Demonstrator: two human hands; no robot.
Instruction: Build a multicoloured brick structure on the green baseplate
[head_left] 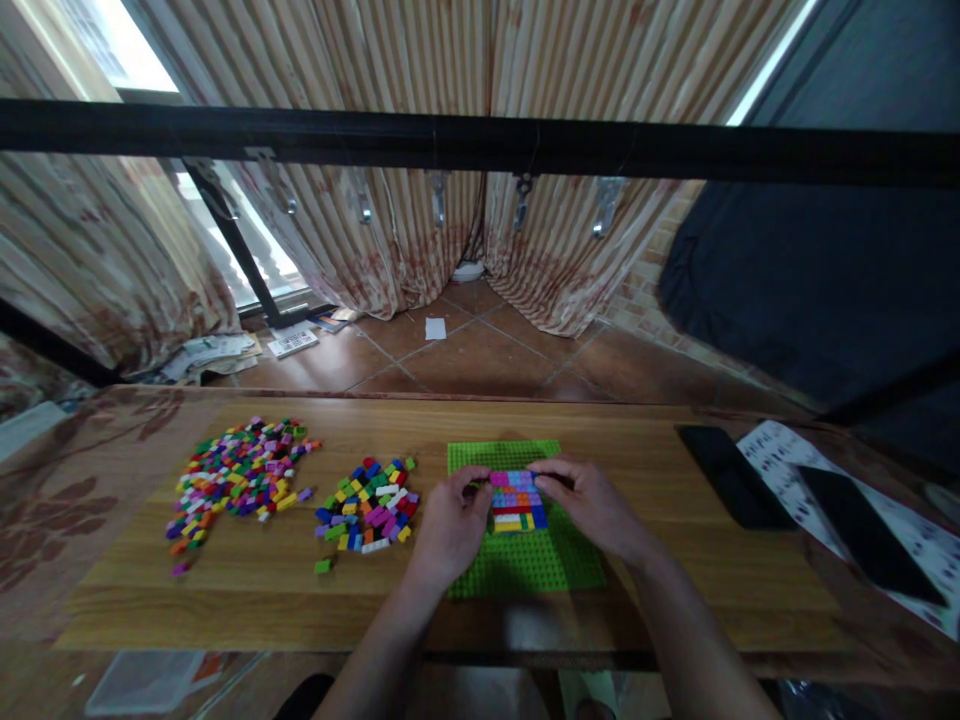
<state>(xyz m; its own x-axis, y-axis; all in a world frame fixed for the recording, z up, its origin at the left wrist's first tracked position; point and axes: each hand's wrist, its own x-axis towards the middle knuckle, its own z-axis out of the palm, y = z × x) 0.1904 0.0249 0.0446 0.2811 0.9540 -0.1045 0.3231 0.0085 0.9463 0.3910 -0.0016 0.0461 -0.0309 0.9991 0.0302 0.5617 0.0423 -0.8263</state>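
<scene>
A block of colourful toy bricks (519,503) sits on the green studded baseplate (525,572), its rows pink-purple, orange, blue, red, white and yellow. My left hand (455,525) is at its upper left corner, thumb and fingers closed on the edge. At the upper right corner, my right hand (589,498) pinches the other side with its fingers closed. The fingertips partly cover the ends of the top row. To the left of the baseplate lies a small pile of loose bricks (371,505), and a single green brick (322,567) is in front of it.
A larger pile of mixed bricks (240,470) spreads over the left of the wooden board (360,610). On the right are a black flat object (735,475), a dark phone-like slab (870,530) and a printed sheet (780,455). A black bar (465,142) with hanging clips crosses above.
</scene>
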